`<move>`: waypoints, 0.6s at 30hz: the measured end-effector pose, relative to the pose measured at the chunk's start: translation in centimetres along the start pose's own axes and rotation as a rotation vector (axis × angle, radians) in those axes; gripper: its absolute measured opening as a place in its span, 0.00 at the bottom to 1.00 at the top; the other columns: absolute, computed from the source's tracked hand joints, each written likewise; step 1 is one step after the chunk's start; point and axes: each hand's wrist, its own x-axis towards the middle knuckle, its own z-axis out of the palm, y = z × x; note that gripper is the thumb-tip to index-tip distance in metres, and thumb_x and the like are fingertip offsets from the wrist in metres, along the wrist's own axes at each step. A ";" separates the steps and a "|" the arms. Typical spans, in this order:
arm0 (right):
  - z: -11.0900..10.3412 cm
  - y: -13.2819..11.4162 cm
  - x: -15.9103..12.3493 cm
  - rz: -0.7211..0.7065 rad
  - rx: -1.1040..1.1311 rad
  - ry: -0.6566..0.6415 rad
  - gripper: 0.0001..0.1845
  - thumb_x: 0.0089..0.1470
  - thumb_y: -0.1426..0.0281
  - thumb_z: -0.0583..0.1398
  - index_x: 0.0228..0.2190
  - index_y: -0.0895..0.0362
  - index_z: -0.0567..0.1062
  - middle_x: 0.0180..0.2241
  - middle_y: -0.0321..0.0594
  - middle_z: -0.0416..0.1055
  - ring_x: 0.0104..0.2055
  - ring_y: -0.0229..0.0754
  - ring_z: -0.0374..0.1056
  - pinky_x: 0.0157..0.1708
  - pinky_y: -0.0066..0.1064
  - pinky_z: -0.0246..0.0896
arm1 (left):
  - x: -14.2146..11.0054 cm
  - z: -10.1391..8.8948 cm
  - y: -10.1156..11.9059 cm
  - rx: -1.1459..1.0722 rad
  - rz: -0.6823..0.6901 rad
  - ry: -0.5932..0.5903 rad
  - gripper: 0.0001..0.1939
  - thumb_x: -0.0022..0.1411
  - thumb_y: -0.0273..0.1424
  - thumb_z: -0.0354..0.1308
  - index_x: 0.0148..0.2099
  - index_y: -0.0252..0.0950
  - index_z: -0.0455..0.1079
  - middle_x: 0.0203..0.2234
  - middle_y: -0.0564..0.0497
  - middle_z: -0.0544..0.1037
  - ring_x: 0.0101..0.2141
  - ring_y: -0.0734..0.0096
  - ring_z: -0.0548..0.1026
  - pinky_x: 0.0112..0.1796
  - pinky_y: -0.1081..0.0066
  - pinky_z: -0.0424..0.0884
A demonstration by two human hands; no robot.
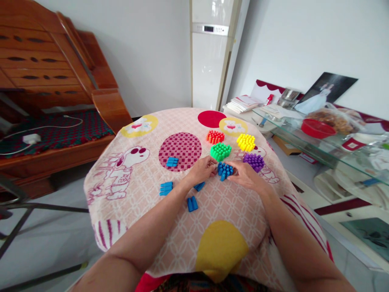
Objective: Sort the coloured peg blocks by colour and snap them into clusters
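Note:
Small blue pegs (224,170) stand upright in a tight cluster between my two hands. My right hand (245,175) curls round the cluster's right side, thumb in front and forefinger behind. On the other side, my left hand (203,170) has its fingertips pinched together close to the pegs; whatever they hold is hidden. More blue pieces lie flat to the left: a row on the dotted circle (172,162), another row (165,188) nearer me, a group (192,204) in front, and a partly hidden bit (199,186) under my left wrist.
Upright clusters of green (221,151), red (215,136), yellow (246,142) and purple pegs (254,162) stand behind and right of the blue ones. A patterned cloth (136,219) covers the round table. A glass shelf (285,125) with a red bowl (318,128) borders its right side.

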 end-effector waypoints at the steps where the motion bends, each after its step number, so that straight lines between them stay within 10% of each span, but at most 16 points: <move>1: 0.0 0.0 0.0 -0.001 0.001 0.003 0.30 0.48 0.78 0.65 0.54 0.57 0.75 0.48 0.48 0.78 0.46 0.49 0.75 0.47 0.37 0.68 | 0.0 -0.5 0.0 0.077 0.025 0.033 0.08 0.62 0.25 0.52 0.44 0.35 0.68 0.31 0.50 0.80 0.31 0.71 0.80 0.34 0.71 0.76; 9: 0.2 0.2 -0.1 0.015 0.000 0.004 0.30 0.48 0.78 0.65 0.55 0.58 0.75 0.48 0.48 0.78 0.44 0.48 0.75 0.46 0.37 0.69 | -1.7 -9.4 -1.1 0.786 -0.029 0.368 0.13 0.59 0.30 0.58 0.46 0.34 0.74 0.46 0.42 0.80 0.48 0.57 0.76 0.49 0.63 0.70; 18: 0.1 0.2 0.0 0.017 0.025 0.012 0.31 0.46 0.78 0.65 0.54 0.56 0.75 0.45 0.45 0.79 0.41 0.47 0.76 0.44 0.36 0.69 | -3.1 -13.0 -2.6 0.896 -0.160 0.240 0.08 0.52 0.34 0.63 0.36 0.39 0.76 0.29 0.51 0.80 0.33 0.65 0.76 0.32 0.72 0.67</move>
